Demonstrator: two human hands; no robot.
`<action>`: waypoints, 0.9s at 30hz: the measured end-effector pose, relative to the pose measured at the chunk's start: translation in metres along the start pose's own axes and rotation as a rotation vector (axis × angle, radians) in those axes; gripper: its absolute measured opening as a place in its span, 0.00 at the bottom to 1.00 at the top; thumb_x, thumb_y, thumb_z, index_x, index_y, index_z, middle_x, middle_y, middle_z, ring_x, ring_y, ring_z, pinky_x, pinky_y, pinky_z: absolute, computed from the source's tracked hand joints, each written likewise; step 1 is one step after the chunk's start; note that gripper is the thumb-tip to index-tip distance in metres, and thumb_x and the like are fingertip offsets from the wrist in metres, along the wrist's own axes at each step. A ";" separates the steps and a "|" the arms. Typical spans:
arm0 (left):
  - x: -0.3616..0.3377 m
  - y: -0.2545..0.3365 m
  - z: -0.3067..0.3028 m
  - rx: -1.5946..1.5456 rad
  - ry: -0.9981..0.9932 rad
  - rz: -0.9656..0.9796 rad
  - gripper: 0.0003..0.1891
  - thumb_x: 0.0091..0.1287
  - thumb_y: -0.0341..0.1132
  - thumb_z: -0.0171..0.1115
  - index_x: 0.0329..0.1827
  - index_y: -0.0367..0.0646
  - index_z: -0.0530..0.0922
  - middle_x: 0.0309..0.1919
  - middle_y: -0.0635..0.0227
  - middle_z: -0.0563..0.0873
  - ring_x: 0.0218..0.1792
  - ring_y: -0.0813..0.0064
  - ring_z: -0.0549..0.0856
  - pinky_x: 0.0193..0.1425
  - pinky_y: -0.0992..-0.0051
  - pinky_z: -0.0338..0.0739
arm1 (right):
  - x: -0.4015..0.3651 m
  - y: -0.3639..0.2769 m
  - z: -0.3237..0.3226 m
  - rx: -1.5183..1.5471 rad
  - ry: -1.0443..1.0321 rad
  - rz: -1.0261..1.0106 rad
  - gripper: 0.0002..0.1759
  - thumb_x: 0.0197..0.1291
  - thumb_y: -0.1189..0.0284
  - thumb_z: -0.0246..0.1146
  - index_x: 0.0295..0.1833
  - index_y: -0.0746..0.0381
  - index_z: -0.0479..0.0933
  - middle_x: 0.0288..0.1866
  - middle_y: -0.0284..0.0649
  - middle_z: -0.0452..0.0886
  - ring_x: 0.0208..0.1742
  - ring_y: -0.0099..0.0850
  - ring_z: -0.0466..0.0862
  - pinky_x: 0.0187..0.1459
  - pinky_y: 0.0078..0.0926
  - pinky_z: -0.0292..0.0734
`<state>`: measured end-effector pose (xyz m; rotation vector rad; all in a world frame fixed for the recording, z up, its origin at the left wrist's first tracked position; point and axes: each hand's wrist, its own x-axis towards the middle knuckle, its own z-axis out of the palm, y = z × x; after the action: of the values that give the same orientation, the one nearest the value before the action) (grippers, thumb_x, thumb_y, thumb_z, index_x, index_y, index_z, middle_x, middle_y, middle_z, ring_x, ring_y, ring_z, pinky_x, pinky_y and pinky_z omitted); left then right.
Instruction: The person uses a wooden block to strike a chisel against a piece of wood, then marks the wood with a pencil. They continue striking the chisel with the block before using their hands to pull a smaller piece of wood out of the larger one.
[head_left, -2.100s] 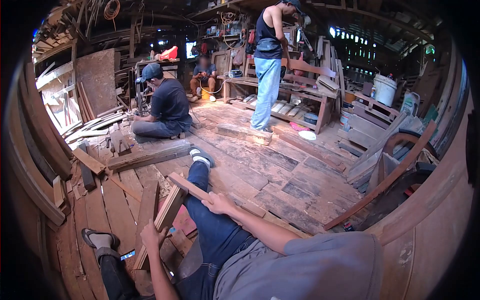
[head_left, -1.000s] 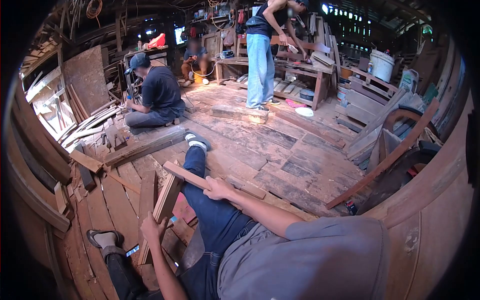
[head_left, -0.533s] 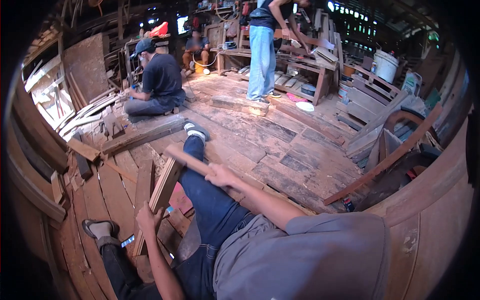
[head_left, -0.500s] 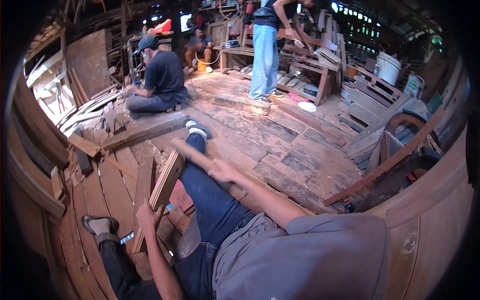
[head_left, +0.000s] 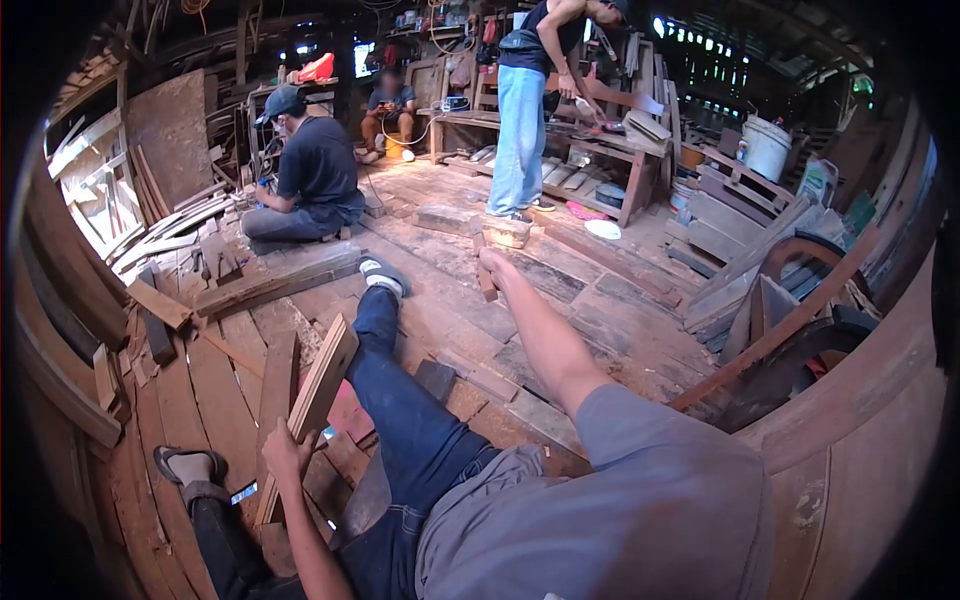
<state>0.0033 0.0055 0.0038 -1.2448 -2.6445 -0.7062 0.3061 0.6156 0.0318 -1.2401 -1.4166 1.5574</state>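
Left hand wrapped round the board, lower left, and we see its long axis slanting up and right! Our right hand curls closed on the stick at centre, well apart, up and right of the board's top end; the stick runs near upright in frame. Between them, our leg; floor spreads rightward, and a beam shows behind the stick's tip.
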 end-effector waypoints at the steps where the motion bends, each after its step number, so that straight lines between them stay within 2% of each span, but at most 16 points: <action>1: 0.002 0.002 0.000 0.008 -0.005 -0.004 0.29 0.54 0.53 0.78 0.45 0.40 0.75 0.34 0.46 0.87 0.39 0.42 0.88 0.45 0.49 0.82 | -0.009 -0.011 0.003 0.009 -0.005 0.009 0.12 0.69 0.59 0.53 0.43 0.57 0.70 0.25 0.36 0.74 0.22 0.32 0.75 0.24 0.40 0.75; 5: 0.000 0.002 0.000 0.018 0.001 -0.014 0.29 0.54 0.53 0.78 0.44 0.40 0.75 0.34 0.46 0.87 0.39 0.41 0.87 0.44 0.49 0.82 | -0.084 -0.041 0.030 0.068 -0.023 0.006 0.15 0.61 0.61 0.60 0.44 0.62 0.73 0.30 0.42 0.76 0.28 0.38 0.78 0.29 0.45 0.75; 9: -0.001 0.003 -0.002 0.013 0.017 -0.004 0.29 0.53 0.53 0.78 0.43 0.40 0.74 0.34 0.46 0.87 0.39 0.41 0.88 0.44 0.49 0.82 | -0.106 -0.057 0.043 0.059 0.013 -0.003 0.16 0.58 0.62 0.61 0.46 0.61 0.73 0.29 0.42 0.76 0.28 0.38 0.77 0.31 0.43 0.74; 12: 0.001 -0.003 0.004 0.021 0.013 0.006 0.29 0.53 0.53 0.79 0.43 0.40 0.74 0.34 0.46 0.87 0.39 0.42 0.87 0.44 0.49 0.82 | -0.112 -0.062 0.049 0.039 0.046 0.043 0.11 0.65 0.61 0.58 0.39 0.58 0.72 0.23 0.36 0.75 0.20 0.32 0.75 0.24 0.38 0.76; 14: 0.000 -0.001 0.001 0.013 0.010 -0.004 0.29 0.53 0.53 0.79 0.43 0.40 0.74 0.34 0.47 0.87 0.39 0.42 0.87 0.44 0.50 0.82 | -0.092 -0.054 0.049 0.046 0.051 0.059 0.11 0.64 0.61 0.58 0.38 0.58 0.72 0.23 0.36 0.74 0.20 0.33 0.75 0.24 0.38 0.76; 18: -0.003 -0.001 0.002 0.008 0.041 0.017 0.29 0.54 0.52 0.78 0.43 0.40 0.74 0.33 0.48 0.87 0.39 0.42 0.87 0.44 0.50 0.82 | -0.101 -0.057 0.056 0.102 0.050 0.053 0.12 0.64 0.61 0.59 0.38 0.59 0.72 0.22 0.37 0.74 0.20 0.33 0.75 0.23 0.39 0.75; 21: -0.001 0.000 0.001 0.009 0.035 0.018 0.28 0.54 0.52 0.78 0.42 0.40 0.74 0.33 0.49 0.87 0.39 0.42 0.87 0.44 0.50 0.82 | -0.107 -0.057 0.056 0.086 0.016 0.080 0.12 0.63 0.63 0.58 0.45 0.59 0.72 0.26 0.40 0.76 0.24 0.36 0.77 0.27 0.43 0.76; 24: -0.001 0.001 -0.003 0.005 0.007 0.010 0.28 0.54 0.52 0.78 0.42 0.40 0.74 0.33 0.48 0.87 0.39 0.42 0.87 0.45 0.50 0.82 | -0.104 -0.054 0.057 0.092 0.021 0.065 0.11 0.65 0.63 0.57 0.44 0.59 0.72 0.26 0.40 0.76 0.24 0.37 0.77 0.26 0.44 0.76; 27: -0.001 0.001 -0.001 0.019 -0.003 0.010 0.28 0.55 0.53 0.77 0.43 0.40 0.74 0.33 0.47 0.87 0.39 0.42 0.88 0.45 0.49 0.82 | -0.088 -0.048 0.056 0.137 -0.002 0.092 0.10 0.66 0.63 0.58 0.38 0.57 0.72 0.21 0.37 0.74 0.18 0.34 0.74 0.22 0.39 0.75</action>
<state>0.0042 0.0051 0.0049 -1.2545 -2.6390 -0.6765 0.2752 0.5240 0.0938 -1.2369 -1.2476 1.6887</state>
